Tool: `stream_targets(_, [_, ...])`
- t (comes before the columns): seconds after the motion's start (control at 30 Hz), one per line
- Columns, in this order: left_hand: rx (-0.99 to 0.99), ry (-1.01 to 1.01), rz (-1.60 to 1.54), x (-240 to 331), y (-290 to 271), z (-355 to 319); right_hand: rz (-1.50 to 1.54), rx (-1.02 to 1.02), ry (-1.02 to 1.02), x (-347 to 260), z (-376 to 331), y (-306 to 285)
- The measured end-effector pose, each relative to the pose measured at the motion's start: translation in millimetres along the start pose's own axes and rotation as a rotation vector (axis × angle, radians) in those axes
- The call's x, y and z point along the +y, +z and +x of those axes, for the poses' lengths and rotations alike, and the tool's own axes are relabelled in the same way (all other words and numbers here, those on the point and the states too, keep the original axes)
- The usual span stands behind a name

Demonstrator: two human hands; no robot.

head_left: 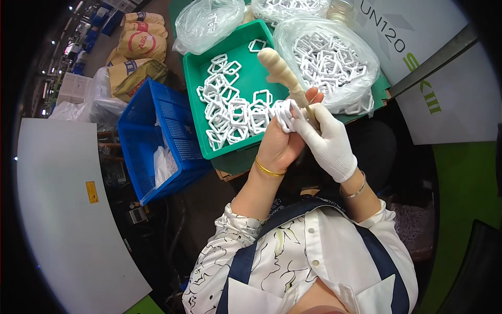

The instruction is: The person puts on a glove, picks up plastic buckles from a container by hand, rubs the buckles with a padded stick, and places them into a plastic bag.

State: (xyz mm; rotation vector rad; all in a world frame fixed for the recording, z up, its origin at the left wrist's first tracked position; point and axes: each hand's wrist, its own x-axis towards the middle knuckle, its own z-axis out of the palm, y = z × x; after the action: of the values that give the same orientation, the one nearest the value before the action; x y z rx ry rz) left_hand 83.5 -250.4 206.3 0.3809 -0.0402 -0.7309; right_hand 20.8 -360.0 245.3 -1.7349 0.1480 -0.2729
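Note:
In my bare left hand [283, 137], closed around them, are several white plastic frames [284, 115] bunched together. My right hand [329, 138], in a white knit glove, is closed close against it, its fingers reaching over the frames. A cream-coloured, lumpy tool handle [282, 70], seemingly wrapped, slants up and away from between the hands. Its narrow brownish lower end passes between the gloved fingers, where its tip is hidden. Beyond my left hand, a green tray [194, 112] holds many loose white frames [230, 107] of the same six-sided shape.
Clear plastic bags full of white frames [329, 63] stand right of the tray, and another plastic bag [206, 23] lies over its far left corner. A blue crate [141, 157] stands to the left on the floor. Sacks [144, 39] are farther back. Pale machine panels [63, 199] flank me.

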Motion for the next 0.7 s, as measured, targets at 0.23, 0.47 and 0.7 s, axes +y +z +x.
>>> stream_targets(0.23, [-0.008,-0.024,-0.241,5.2,-15.9,-4.0,0.065,0.282,0.002,13.0,9.9,-2.9])
stream_targets(0.47, [0.09,0.015,-0.049,-6.4,-2.0,-1.7,-0.147,0.201,-0.096,17.1,6.4,2.0])
stream_targets(0.7, [0.045,0.087,-0.053,-6.1,-9.6,0.3,-0.147,0.111,-0.085,10.4,-1.9,5.2])
